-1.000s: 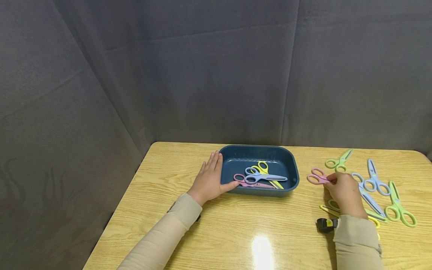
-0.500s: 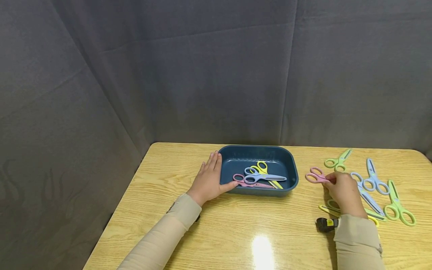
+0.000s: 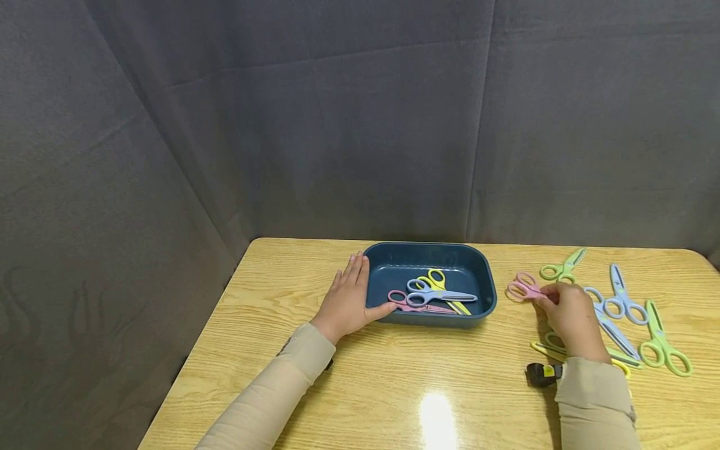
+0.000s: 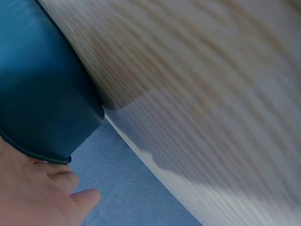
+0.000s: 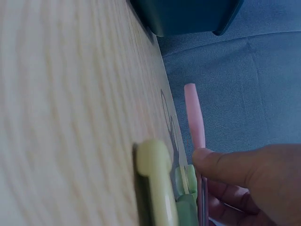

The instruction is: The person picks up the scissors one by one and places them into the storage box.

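My right hand (image 3: 572, 315) pinches pink scissors (image 3: 524, 287) between thumb and fingers, their handle loops pointing left. In the right wrist view the pink scissors (image 5: 194, 115) are held over the wooden table, with a gap and a shadow beneath. My left hand (image 3: 347, 300) rests with straight fingers against the left end of a dark blue tray (image 3: 488, 269), its thumb over the near rim. Inside the tray lie light blue scissors (image 3: 450, 295), yellow scissors (image 3: 436, 276) and other pink scissors (image 3: 398, 298), overlapping one another.
Right of the tray lie green scissors (image 3: 664, 344), smaller green scissors (image 3: 565, 267), two light blue scissors (image 3: 620, 294) and yellow scissors (image 3: 544, 348) partly under my right forearm. A grey curtain (image 3: 360, 125) hangs behind the wooden table (image 3: 382, 387).
The pink scissors have shifted slightly left and their handle loops have tilted in my right hand. My left hand and the tray stay nearly in place.
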`<state>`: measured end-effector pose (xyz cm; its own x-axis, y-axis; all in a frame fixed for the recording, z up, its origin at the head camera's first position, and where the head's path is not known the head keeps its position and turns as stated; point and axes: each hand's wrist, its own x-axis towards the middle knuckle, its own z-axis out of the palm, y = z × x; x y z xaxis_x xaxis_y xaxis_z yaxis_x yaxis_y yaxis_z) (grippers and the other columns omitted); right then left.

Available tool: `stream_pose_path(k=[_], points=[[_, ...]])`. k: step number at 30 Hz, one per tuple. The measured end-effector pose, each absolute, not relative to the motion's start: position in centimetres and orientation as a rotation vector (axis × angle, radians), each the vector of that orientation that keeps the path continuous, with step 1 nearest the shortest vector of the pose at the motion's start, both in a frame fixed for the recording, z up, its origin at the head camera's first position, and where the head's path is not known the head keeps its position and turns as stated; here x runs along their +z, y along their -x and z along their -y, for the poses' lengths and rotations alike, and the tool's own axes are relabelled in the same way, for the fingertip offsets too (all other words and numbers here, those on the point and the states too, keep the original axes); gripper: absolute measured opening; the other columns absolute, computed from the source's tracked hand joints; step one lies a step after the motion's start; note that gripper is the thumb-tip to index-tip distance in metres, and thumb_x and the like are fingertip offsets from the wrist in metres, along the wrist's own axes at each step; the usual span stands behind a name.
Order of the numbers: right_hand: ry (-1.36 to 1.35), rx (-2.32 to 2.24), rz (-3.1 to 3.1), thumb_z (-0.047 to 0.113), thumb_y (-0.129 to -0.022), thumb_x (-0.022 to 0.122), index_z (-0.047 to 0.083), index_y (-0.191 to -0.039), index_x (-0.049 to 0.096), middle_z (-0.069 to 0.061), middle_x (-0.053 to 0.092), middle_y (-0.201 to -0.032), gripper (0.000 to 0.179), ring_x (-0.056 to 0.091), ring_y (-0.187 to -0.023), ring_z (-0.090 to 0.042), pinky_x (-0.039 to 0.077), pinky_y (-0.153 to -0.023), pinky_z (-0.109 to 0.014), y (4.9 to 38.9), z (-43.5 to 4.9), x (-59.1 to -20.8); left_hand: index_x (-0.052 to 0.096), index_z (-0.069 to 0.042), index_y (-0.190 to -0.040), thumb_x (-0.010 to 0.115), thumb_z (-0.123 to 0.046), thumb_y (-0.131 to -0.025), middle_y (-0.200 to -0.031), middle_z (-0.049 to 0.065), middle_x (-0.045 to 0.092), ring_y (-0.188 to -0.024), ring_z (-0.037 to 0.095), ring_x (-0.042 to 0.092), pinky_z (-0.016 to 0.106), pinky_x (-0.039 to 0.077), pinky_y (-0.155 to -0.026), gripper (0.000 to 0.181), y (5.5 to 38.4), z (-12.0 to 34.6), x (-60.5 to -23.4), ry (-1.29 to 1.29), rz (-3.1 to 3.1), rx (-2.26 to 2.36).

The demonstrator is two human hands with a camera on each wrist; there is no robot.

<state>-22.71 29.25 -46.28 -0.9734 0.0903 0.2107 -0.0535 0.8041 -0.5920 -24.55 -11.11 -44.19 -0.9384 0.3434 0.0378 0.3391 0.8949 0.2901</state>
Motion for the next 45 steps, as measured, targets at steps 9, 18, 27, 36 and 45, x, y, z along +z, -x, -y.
stream_pose_path(k=[9, 18, 27, 36, 45], points=[[0.036, 0.892, 2.679, -0.003, -0.094, 0.064, -0.018, -0.103, 0.067, -0.03, 0.063, -0.091, 0.018, 0.061, -0.08, -0.039, 0.046, -0.062, -0.037, 22.8, -28.6, -45.9, 0.01, 0.0, -0.161, 0.054, -0.075, -0.089, -0.169, 0.013, 0.006, -0.156, 0.026, 0.0, 0.049, 0.008, -0.124, 0.113, 24.5, 11.1, -44.2, -0.552, -3.052, 0.463], [0.045, 0.875, 2.636, -0.001, -0.095, 0.065, -0.018, -0.103, 0.066, -0.032, 0.061, -0.095, 0.018, 0.057, -0.084, -0.04, 0.044, -0.064, -0.038, 22.6, -27.9, -45.5, 0.011, 0.0, -0.161, 0.055, -0.075, -0.089, -0.169, 0.014, 0.006, -0.156, 0.027, 0.0, 0.05, 0.009, -0.124, 0.113, 24.4, 11.1, -44.1, -0.559, -3.054, 0.462], [0.014, 0.807, 2.552, -0.001, -0.095, 0.067, -0.017, -0.101, 0.066, -0.032, 0.06, -0.091, 0.018, 0.053, -0.086, -0.044, 0.038, -0.073, -0.051, 22.4, -26.9, -44.5, 0.01, 0.0, -0.161, 0.055, -0.074, -0.089, -0.169, 0.014, 0.007, -0.156, 0.026, 0.001, 0.049, 0.009, -0.124, 0.113, 24.5, 11.1, -44.0, -0.557, -3.052, 0.464], [0.033, 0.793, 2.552, 0.002, -0.097, 0.066, -0.016, -0.107, 0.066, -0.03, 0.059, -0.092, 0.021, 0.05, -0.089, -0.044, 0.036, -0.077, -0.055, 22.1, -25.5, -43.6, 0.01, 0.0, -0.161, 0.054, -0.075, -0.089, -0.169, 0.014, 0.005, -0.156, 0.026, 0.0, 0.049, 0.009, -0.124, 0.113, 24.6, 11.2, -44.4, -0.551, -3.051, 0.452], [-0.066, 0.788, 2.482, 0.0, -0.095, 0.068, -0.015, -0.107, 0.066, -0.028, 0.058, -0.091, 0.019, 0.049, -0.088, -0.043, 0.034, -0.076, -0.053, 22.2, -23.5, -42.8, 0.011, 0.0, -0.161, 0.054, -0.075, -0.089, -0.169, 0.014, 0.007, -0.156, 0.027, 0.001, 0.05, 0.01, -0.124, 0.113, 24.5, 11.1, -44.1, -0.556, -3.052, 0.46]])
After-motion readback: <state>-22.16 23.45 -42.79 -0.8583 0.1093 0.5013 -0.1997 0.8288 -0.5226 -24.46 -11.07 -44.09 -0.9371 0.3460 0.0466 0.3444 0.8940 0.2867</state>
